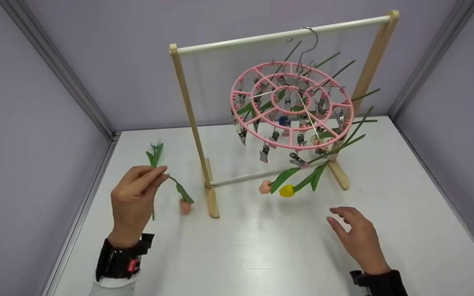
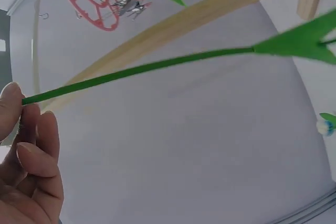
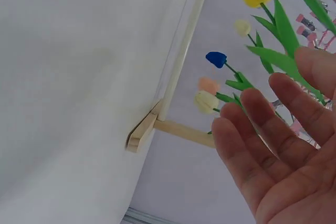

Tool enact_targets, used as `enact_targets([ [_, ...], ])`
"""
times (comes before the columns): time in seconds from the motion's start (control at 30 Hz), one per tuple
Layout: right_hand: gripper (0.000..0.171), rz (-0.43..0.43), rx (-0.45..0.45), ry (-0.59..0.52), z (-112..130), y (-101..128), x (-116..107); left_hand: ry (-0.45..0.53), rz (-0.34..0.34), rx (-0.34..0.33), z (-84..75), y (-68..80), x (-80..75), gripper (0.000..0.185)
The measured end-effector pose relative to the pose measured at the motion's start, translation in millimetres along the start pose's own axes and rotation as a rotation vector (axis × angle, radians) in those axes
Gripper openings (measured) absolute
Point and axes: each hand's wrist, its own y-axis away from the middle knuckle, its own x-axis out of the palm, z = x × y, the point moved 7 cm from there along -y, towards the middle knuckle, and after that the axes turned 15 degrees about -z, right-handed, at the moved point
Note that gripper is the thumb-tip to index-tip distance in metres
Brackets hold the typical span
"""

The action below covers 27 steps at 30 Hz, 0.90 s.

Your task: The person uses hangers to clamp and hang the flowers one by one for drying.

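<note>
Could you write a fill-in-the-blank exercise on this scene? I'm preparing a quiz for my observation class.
1. The left hand pinches the green stem of an artificial tulip whose bloom is ____.
2. The pink round clip hanger hangs by a metal hook from the top bar of a ____ rack.
3. The right hand holds ____.
4. The lowest bloom hanging from the clips is a ____ tulip.

Missing words: pink; wooden; nothing; yellow

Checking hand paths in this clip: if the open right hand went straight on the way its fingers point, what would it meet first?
Probably the yellow artificial tulip hanging low from the pink round plastic clip hanger. The right hand points up-left toward it over bare white table; depth is unclear.
</note>
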Motion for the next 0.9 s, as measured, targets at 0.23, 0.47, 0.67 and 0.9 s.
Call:
enact_targets([
  [0.23,0.029,-0.011,-0.023,-0.082,33.7,-4.1,-0.1,0.106,-0.009,0.065,-35.9,-1.7,4.7,0.027],
  [0.47,0.026,0.002,-0.03,-0.229,70.9,-9.7,6.9,0.214,0.025,0.069,-60.4,-0.2,21.8,0.018],
  [0.67,0.022,0.019,-0.091,-0.357,104.0,-10.0,25.5,0.296,0.072,0.029,-72.3,4.8,43.9,0.032],
  [0.9,0.02,0.017,-0.155,-0.46,125.1,-11.5,45.2,0.416,0.085,-0.031,-81.5,9.1,63.9,0.031],
])
